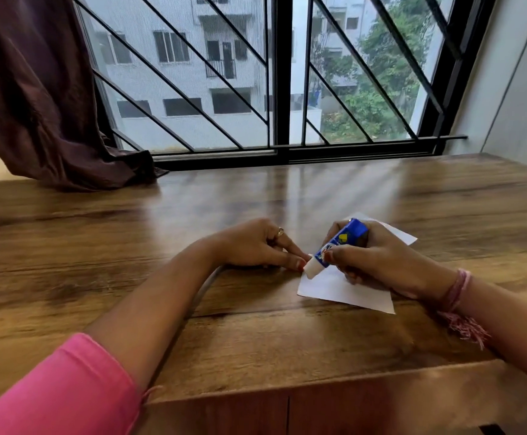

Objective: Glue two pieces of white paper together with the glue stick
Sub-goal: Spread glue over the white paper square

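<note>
Blue and white glue stick (337,249) clamped in right hand (378,262), thumb across the label on the near side, remaining fingers wrapped round the barrel from behind. Held tilted, blue end up and away, white uncapped tip down and toward the left. Tip touching near left corner region of white paper sheet (343,290). Label: yellow heart-like mark on blue, a few dark letters on the white band partly covered by the thumb; not legible, brand cannot be told.

Sheet lying flat on wooden table (193,356), right of centre, partly under the right hand. Second white paper piece (403,235) showing beyond the right hand, flat on the table; overlap with the nearer sheet hidden by the hand, cannot tell.

Left hand (256,246) palm down on the table just left of the sheet, fingers together and extended, fingertips (300,263) pressed at the sheet's left edge, right beside the glue tip. Gripping nothing. Ring (280,231) on one finger, nails painted red.

Pink sleeve (58,394) on left forearm; pink thread band (458,290) with frayed tassel on right wrist. Dark maroon curtain (36,89) at far left; barred window (274,73) behind the table.
</note>
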`<state>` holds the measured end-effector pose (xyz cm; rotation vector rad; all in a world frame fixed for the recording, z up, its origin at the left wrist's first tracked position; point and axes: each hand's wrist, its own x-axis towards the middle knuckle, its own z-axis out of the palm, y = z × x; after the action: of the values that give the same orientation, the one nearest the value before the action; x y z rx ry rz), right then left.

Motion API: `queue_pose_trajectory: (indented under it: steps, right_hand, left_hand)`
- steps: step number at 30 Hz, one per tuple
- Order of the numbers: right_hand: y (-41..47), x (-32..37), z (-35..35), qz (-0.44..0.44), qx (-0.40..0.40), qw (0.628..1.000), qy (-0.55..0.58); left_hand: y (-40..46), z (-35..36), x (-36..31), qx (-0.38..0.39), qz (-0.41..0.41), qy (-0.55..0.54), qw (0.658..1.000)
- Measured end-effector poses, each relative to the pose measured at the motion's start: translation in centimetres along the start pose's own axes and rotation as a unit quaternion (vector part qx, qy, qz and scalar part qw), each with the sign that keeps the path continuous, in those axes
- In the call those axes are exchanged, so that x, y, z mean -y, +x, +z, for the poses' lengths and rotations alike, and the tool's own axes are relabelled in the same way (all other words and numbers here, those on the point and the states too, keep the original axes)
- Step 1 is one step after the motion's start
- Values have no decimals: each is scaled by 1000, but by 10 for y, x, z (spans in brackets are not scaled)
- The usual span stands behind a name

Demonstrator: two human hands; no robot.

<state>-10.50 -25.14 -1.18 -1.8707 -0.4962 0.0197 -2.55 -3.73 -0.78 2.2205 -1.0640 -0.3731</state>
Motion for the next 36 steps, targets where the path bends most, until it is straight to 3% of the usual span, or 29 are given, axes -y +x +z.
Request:
queue_pose_trajectory:
  steps: [10,36]
  right_hand:
    - [0,0,5,-37,18,993,-108]
    - [0,-1,6,-53,25,988,-143]
  left_hand:
    - [3,2,3,-5,3,-22,1000]
    - [7,3,-1,-40,-116,-26,992]
